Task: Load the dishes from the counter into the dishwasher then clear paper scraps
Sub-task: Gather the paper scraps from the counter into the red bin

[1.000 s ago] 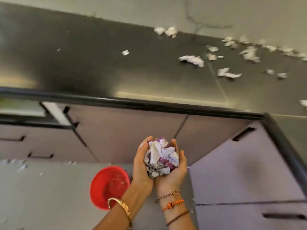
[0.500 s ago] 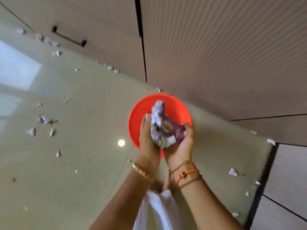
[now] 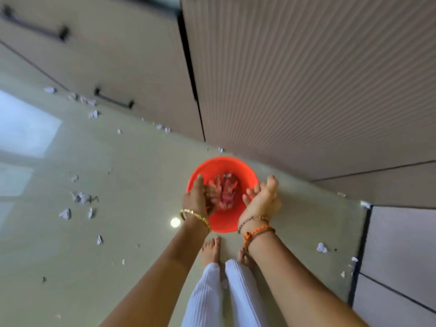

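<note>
A red round bin stands on the floor just in front of my bare feet. A wad of crumpled paper scraps lies inside it, tinted red and blurred. My left hand hovers over the bin's left rim with its fingers loosely curled and nothing in them. My right hand is over the right rim, fingers apart and empty. Both hands sit on either side of the wad, apart from it.
Loose paper scraps dot the glossy beige floor at left and a few lie at right. Cabinet drawers with dark handles and a ribbed panel rise behind the bin. My white trouser legs fill the bottom.
My view swung from the counter down to the floor. Both hands carried the paper wad over the red bin, then parted and let it fall inside.
</note>
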The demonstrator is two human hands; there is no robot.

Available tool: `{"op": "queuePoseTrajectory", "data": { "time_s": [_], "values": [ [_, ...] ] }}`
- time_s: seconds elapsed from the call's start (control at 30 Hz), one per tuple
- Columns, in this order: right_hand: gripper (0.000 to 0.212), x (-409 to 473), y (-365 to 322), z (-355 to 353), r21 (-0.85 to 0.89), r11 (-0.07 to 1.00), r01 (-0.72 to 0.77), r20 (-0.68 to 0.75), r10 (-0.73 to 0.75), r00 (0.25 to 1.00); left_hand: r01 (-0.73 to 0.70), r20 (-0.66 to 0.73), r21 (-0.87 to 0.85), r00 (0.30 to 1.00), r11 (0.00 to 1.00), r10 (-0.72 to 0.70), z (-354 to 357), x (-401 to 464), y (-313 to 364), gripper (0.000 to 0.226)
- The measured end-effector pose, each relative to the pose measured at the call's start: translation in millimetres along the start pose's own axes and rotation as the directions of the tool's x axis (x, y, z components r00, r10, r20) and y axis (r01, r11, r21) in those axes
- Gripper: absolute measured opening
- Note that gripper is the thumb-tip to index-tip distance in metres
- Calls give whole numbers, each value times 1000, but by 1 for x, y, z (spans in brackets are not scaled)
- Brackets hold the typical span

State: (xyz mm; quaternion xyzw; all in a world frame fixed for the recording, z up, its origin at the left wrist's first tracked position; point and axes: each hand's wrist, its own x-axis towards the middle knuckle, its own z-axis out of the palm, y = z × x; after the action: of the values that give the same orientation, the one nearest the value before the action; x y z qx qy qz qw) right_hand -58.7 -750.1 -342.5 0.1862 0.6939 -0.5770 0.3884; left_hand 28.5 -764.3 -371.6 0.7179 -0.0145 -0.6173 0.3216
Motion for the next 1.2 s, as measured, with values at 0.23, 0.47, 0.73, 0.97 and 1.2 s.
{"op": "queuePoseTrajectory", "data": {
  "time_s": [0.23,0.47,0.73,0.97,1.2],
  "values": [
    [32,-153,-176,-37,243,910,335,35,-354,935,-252,312,179,931,951,188,26,-206,106,72],
    [19,-202,-302,-149,241,587,772,60,-803,592,-547,780,238,600,803,178,118,-366,97,60],
    [8,-203,-418,-267,-198,372,907,-136,-927,350,-793,986,65,146,606,84,195,-480,37,19],
    [14,-110,-525,-384,-498,308,811,-205,-950,235,-824,997,-74,-52,562,56,317,-548,-46,19],
    [38,-22,-585,-436,-710,294,640,-122,-946,300,-797,991,-47,37,603,127,427,-577,-108,21]
  ]
}}
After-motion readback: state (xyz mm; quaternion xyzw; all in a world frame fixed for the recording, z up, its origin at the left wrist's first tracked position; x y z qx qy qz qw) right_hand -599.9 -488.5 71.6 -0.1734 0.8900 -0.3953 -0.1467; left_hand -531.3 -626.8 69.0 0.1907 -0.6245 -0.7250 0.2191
